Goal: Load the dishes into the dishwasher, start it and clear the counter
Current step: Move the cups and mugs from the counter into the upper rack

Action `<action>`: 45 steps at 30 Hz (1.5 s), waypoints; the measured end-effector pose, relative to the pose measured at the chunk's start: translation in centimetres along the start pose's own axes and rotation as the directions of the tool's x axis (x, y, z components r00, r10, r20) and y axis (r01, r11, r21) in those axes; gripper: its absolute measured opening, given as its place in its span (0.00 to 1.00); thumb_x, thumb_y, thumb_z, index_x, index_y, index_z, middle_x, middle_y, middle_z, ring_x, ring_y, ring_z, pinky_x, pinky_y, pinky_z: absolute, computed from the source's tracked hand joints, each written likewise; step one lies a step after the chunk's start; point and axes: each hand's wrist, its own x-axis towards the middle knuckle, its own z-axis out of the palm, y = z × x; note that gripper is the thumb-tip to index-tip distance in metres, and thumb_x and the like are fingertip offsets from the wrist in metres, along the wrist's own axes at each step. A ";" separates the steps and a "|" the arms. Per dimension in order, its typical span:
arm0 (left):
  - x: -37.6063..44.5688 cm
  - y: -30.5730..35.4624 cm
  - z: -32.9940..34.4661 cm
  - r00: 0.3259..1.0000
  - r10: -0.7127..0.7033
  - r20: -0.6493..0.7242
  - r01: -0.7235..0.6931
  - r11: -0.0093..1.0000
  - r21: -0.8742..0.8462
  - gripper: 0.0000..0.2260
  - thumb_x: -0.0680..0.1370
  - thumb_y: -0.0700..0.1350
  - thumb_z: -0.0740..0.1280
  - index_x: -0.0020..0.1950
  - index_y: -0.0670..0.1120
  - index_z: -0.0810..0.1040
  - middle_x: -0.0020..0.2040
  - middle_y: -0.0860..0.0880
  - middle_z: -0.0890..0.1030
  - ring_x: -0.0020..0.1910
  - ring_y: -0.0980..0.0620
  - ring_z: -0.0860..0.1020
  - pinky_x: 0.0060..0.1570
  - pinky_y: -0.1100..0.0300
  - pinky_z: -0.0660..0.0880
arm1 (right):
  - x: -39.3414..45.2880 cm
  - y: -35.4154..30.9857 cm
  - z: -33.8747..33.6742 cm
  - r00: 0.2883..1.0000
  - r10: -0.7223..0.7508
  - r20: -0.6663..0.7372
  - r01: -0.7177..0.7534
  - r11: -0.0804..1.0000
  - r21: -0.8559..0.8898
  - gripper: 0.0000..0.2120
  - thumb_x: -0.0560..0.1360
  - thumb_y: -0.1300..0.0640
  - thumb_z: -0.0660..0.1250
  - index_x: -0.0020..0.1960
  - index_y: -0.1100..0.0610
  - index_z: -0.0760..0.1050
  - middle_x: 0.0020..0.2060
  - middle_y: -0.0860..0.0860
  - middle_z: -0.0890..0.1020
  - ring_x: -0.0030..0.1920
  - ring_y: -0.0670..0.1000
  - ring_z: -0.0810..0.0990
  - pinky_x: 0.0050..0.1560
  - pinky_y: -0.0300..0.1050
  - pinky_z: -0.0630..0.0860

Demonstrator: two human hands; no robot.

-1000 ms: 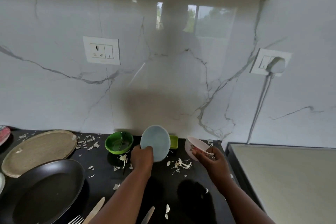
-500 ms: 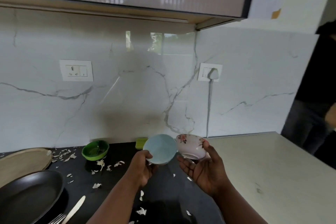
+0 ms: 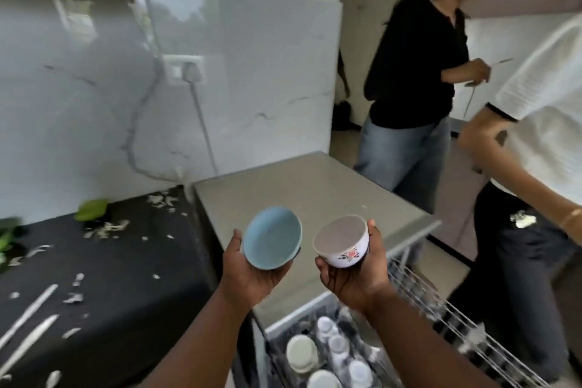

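A shallow pale-blue bowl (image 3: 272,238) and a white flower-printed bowl (image 3: 341,242), both tilted and held side by side, sit above the open dishwasher's wire rack (image 3: 441,321) of pale cups.

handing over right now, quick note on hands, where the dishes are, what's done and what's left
Left hand holds the blue bowl; right hand holds the floral white bowl.
Both bowls are in the air above the dishwasher top, near the pulled-out rack.
Done: some cups already sit in the rack.
Left: rack both bowls, load the cutlery from the black counter, clear the scraps, start the machine.
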 end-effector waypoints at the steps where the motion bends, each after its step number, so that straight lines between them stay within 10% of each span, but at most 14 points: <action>1: 0.8 -2.1 0.6 1.000 -0.023 -0.007 0.023 0.999 0.035 0.32 0.76 0.67 0.58 0.68 0.44 0.73 0.59 0.35 0.79 0.56 0.31 0.77 0.38 0.45 0.82 | -1.1 -0.9 -2.2 0.999 -0.008 -0.035 0.008 1.000 0.004 0.40 0.62 0.25 0.63 0.55 0.59 0.79 0.40 0.61 0.82 0.32 0.59 0.79 0.32 0.43 0.77; 13: 8.2 -20.3 3.0 0.939 -0.341 -0.040 0.342 0.916 0.211 0.37 0.70 0.70 0.63 0.72 0.49 0.70 0.65 0.37 0.74 0.54 0.35 0.77 0.39 0.53 0.81 | -10.7 -3.5 -25.3 0.886 -0.041 -0.461 0.152 0.967 0.206 0.41 0.65 0.25 0.62 0.59 0.60 0.76 0.44 0.63 0.82 0.33 0.58 0.80 0.27 0.44 0.78; 18: 12.9 -25.1 0.2 0.910 -0.325 -0.256 0.409 0.802 0.435 0.39 0.67 0.73 0.63 0.69 0.48 0.73 0.61 0.38 0.77 0.51 0.39 0.77 0.40 0.55 0.77 | -11.0 -2.0 -31.7 0.798 -0.010 -0.603 0.175 0.961 0.215 0.39 0.63 0.26 0.65 0.55 0.59 0.75 0.40 0.63 0.84 0.37 0.61 0.82 0.31 0.48 0.80; 24: 19.3 -27.3 -4.4 0.902 -0.001 -0.433 0.404 0.360 0.841 0.41 0.56 0.73 0.73 0.59 0.48 0.72 0.53 0.40 0.78 0.49 0.42 0.79 0.41 0.50 0.80 | -7.4 0.3 -36.8 0.695 -0.043 -0.718 0.195 0.972 0.131 0.33 0.62 0.36 0.74 0.56 0.58 0.75 0.38 0.60 0.84 0.35 0.58 0.83 0.37 0.54 0.82; 31: 26.6 -27.3 -7.1 0.981 0.111 -0.158 0.182 -0.258 0.949 0.49 0.51 0.76 0.71 0.65 0.52 0.68 0.55 0.49 0.73 0.51 0.49 0.76 0.47 0.51 0.80 | 0.9 1.1 -37.2 0.634 -0.193 -0.749 0.045 0.976 -0.214 0.35 0.62 0.48 0.78 0.64 0.54 0.66 0.55 0.60 0.78 0.40 0.57 0.84 0.32 0.47 0.80; 38: 31.5 -30.8 -8.9 0.992 0.110 -0.061 0.109 -0.508 0.854 0.49 0.60 0.66 0.77 0.75 0.59 0.56 0.69 0.42 0.64 0.63 0.40 0.68 0.47 0.54 0.66 | 6.6 1.2 -37.6 0.605 -0.541 -0.584 -0.497 0.316 -0.808 0.38 0.67 0.37 0.72 0.71 0.35 0.56 0.69 0.52 0.61 0.63 0.61 0.70 0.55 0.60 0.79; 45: 35.4 -32.0 -11.7 0.971 0.205 -0.126 0.218 -0.522 0.825 0.43 0.62 0.61 0.78 0.72 0.60 0.60 0.69 0.41 0.62 0.63 0.38 0.68 0.47 0.51 0.70 | 11.0 3.2 -38.7 0.650 -0.543 -0.531 -0.586 0.086 -0.806 0.41 0.70 0.37 0.70 0.72 0.37 0.47 0.73 0.56 0.55 0.69 0.65 0.64 0.56 0.60 0.76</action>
